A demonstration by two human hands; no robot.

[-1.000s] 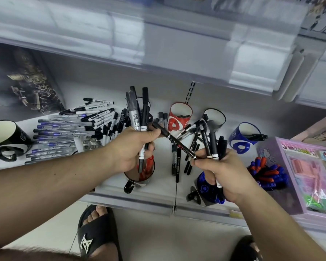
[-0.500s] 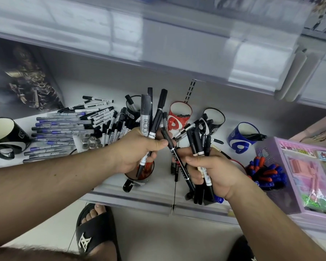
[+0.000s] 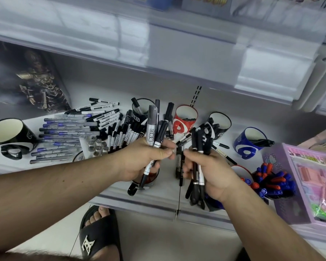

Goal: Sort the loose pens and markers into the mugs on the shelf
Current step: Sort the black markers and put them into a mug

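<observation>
Holding a fistful each, both hands met over the shelf [image 3: 158, 200]: left hand [image 3: 143, 159] clamped on a grey whiteboard marker [image 3: 152, 127] and slim black pens, right hand [image 3: 209, 170] on black-capped, white-barrelled markers [image 3: 199, 159]. Loose pens [image 3: 68, 132] lay left; mugs [image 3: 185, 119] stood behind.

A pale grey metal shelf [image 3: 158, 199] runs across the view, with a slotted upright [image 3: 196, 95] in its grey back wall [image 3: 158, 85]. A glossy white upper shelf [image 3: 120, 40] hangs above, reflecting light. Below lies light tiled floor [image 3: 167, 242].
</observation>
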